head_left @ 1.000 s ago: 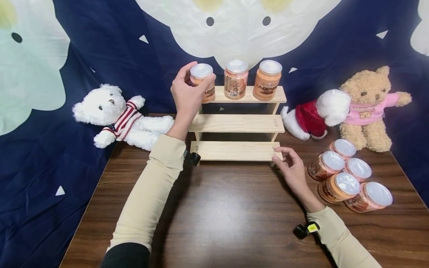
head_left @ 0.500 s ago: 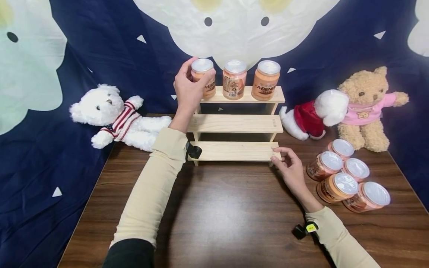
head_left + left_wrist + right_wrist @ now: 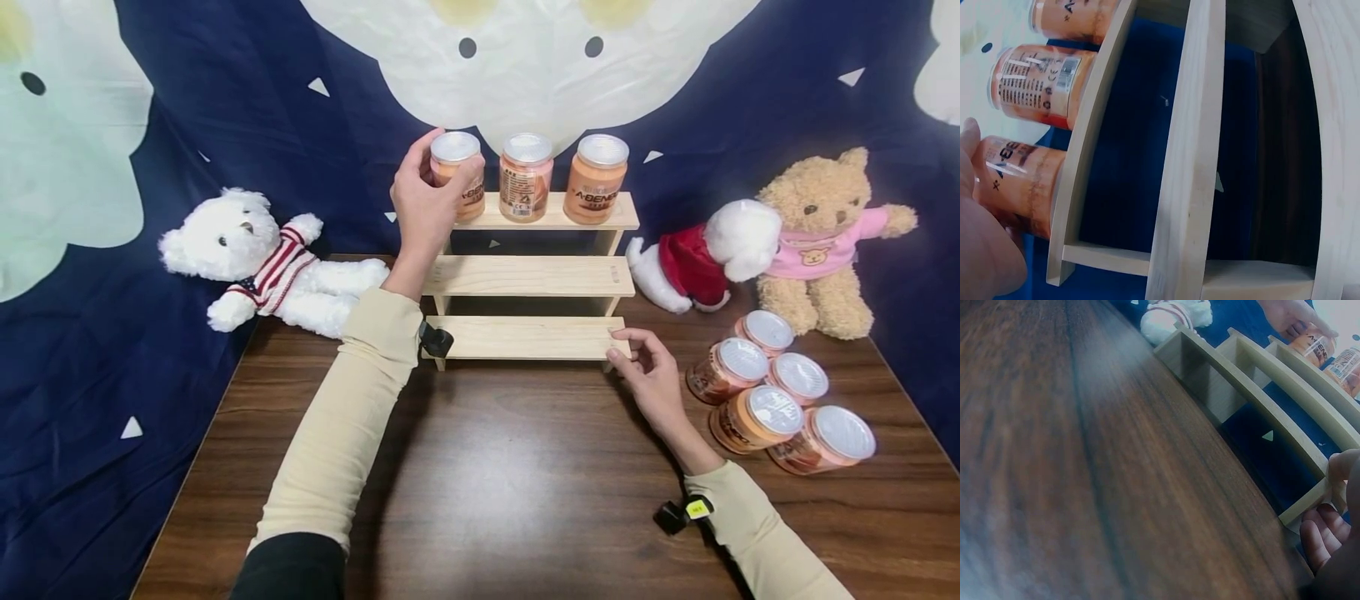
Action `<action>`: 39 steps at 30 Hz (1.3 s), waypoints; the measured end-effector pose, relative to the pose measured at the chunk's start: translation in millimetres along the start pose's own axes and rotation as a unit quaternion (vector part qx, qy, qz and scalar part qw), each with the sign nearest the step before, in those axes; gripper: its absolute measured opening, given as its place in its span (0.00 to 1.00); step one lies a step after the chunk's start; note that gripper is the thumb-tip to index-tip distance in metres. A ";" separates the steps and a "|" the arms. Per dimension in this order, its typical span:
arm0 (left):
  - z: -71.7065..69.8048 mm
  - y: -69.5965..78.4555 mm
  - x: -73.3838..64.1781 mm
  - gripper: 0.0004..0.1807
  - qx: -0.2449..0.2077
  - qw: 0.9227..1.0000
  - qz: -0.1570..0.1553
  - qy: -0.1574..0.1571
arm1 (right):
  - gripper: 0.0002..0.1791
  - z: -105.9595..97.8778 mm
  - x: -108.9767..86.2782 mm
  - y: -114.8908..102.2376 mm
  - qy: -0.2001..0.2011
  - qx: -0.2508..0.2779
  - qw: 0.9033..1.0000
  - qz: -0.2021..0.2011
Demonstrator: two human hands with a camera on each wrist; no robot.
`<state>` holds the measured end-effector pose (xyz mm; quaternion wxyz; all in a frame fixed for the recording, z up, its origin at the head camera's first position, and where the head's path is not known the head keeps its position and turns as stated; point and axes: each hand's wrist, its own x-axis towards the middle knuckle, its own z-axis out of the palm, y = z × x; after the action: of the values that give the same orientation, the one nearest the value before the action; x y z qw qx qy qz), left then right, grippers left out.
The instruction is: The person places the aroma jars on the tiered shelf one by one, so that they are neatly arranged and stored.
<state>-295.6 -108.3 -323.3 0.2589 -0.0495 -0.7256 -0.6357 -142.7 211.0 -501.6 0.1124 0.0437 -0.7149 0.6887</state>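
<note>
On my feed, navy cloth (image 3: 240, 108) backs the wood-grain worktop (image 3: 510, 467); the left hand (image 3: 426, 198) grips an orange jar (image 3: 1022, 181), the right hand (image 3: 651, 371) pinches the wooden rack (image 3: 528, 277).

Orange-to-pink jars (image 3: 527, 187) w/ silvery lids (image 3: 527, 148) & dk. lettering, one showing a B&W barcode, on a pale blond wood shelf (image 3: 525, 277) w/ faint grain. Table (image 3: 510, 467): dk. brown, streaked woodgrain. Navy backdrop (image 3: 225, 83) w/ wht. & pale-mint shapes, blk. & yellow spots, wht. triangles. Plush toys, L to R: wht. bear (image 3: 221, 237) in red-and-wht. stripes; wht. dog (image 3: 742, 237) in deep red; tan bear (image 3: 816, 308) in pink. Sleeves (image 3: 337, 417) beige, L. one blk. higher up; R. wrist cam (image 3: 670, 517) blk. w/ yellow tag (image 3: 699, 507).
</note>
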 end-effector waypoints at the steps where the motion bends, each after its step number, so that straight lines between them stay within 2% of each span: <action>1: 0.5 -0.1 -0.5 0.36 -0.001 1.000 0.002 0.001 | 0.16 -0.3 0.2 -0.2 0.000 0.000 1.000 0.000; 10: -3.5 -0.9 -4.5 0.40 -0.006 1.000 0.004 0.000 | 0.15 0.2 0.1 -2.7 0.001 -0.015 1.000 0.005; 17: -10.3 -9.9 -12.1 0.44 0.014 0.999 0.028 0.022 | 0.15 0.7 1.0 -3.6 0.004 -0.016 1.000 0.005; 25: -19.4 -11.0 -24.8 0.43 0.006 0.999 0.017 0.030 | 0.16 0.2 0.7 -3.4 0.004 -0.019 1.000 0.009; 33: -29.4 -3.9 -36.7 0.39 -0.005 0.997 0.059 0.041 | 0.15 -1.3 1.1 -4.6 0.003 -0.016 1.000 0.009; 39: -37.3 1.1 -47.6 0.36 0.007 0.995 0.089 0.048 | 0.15 -1.0 0.2 -4.0 0.000 -0.016 1.000 0.012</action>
<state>-242.5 -131.2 -341.1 0.3497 -0.0816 -0.7094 -0.6065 -142.0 211.9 -497.6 0.1051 0.0335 -0.7263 0.6785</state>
